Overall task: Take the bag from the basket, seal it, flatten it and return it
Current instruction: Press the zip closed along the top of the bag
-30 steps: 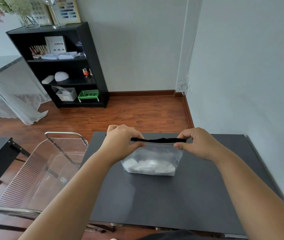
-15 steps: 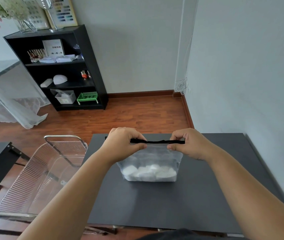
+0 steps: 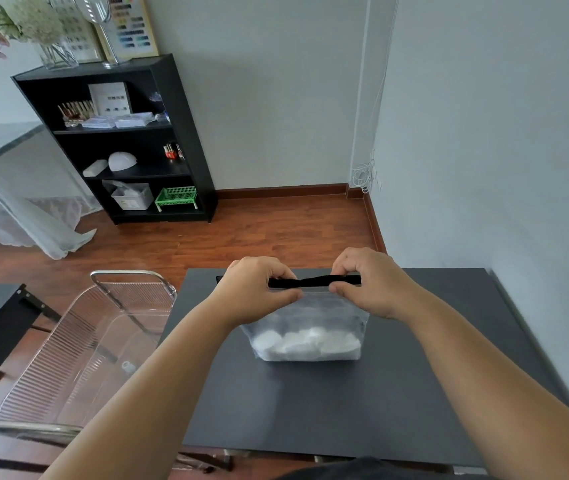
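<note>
On the bench (image 3: 345,410) stands the bag (image 3: 307,327), out of the basket (image 3: 78,344). Left hand (image 3: 255,289) and right hand (image 3: 369,282) both pinch its black strip (image 3: 314,282); sealing looks underway, flattening and return remain.

We have brought our right hand (image 3: 374,282) inward along the black zip strip (image 3: 314,282) of the bag (image 3: 305,327), closing the gap to our left hand (image 3: 255,289). The strip's right end now pokes out past our right-hand fingers (image 3: 345,268), and the bag stands taller.
</note>
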The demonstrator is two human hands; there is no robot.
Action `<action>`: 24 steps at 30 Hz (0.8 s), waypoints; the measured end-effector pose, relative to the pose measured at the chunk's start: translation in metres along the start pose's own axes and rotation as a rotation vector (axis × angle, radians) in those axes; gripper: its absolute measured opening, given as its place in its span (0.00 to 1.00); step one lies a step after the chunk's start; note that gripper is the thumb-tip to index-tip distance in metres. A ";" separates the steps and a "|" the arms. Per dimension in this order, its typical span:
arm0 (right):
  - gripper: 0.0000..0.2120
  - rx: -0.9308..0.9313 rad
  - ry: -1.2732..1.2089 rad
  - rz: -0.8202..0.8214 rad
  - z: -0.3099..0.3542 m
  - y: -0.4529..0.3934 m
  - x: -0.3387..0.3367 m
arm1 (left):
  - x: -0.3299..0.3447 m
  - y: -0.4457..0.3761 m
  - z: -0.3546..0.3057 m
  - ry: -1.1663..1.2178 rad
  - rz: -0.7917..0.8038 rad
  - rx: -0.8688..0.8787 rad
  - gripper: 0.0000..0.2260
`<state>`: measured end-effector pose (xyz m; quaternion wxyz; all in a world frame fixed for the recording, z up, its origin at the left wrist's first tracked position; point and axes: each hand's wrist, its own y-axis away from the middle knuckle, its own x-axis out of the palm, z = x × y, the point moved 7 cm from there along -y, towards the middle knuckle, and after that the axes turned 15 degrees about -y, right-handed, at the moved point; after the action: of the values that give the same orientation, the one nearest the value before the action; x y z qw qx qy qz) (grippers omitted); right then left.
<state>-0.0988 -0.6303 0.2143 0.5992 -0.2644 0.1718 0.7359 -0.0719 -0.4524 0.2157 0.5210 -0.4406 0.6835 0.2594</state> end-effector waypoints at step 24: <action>0.07 0.072 0.088 0.092 0.004 0.000 0.015 | 0.005 0.011 -0.003 -0.036 0.019 0.015 0.02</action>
<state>-0.1014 -0.6167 0.2085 0.5658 -0.2664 0.2362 0.7437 -0.0834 -0.4512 0.2108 0.5340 -0.4257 0.6800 0.2671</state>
